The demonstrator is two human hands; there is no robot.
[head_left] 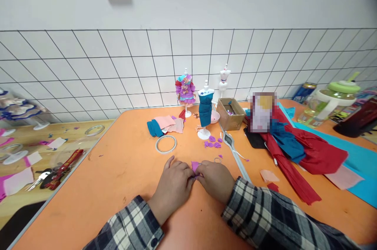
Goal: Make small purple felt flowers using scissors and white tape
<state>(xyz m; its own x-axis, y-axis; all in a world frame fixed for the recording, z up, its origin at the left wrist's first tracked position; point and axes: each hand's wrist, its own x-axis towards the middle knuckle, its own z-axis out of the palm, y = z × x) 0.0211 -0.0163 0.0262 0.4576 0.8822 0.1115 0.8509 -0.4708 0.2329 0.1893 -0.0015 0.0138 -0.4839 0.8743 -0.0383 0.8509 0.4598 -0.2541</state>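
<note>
My left hand and my right hand meet low over the orange table. Between their pinched fingertips is a small purple piece of crepe paper, its upper corner showing above the fingers and the rest hidden. The left thumb and forefinger press close to the right fingertips. Just beyond the hands lie several crumpled purple paper bits. Behind these stands a small white dress form wrapped in teal paper. A thin ring shows past the right knuckles; what it belongs to is hidden.
A tape roll lies left of centre, near folded teal and pink paper. Farther back are a dress form in purple ruffles, a bare form and a cardboard box. Red paper and a jug are right.
</note>
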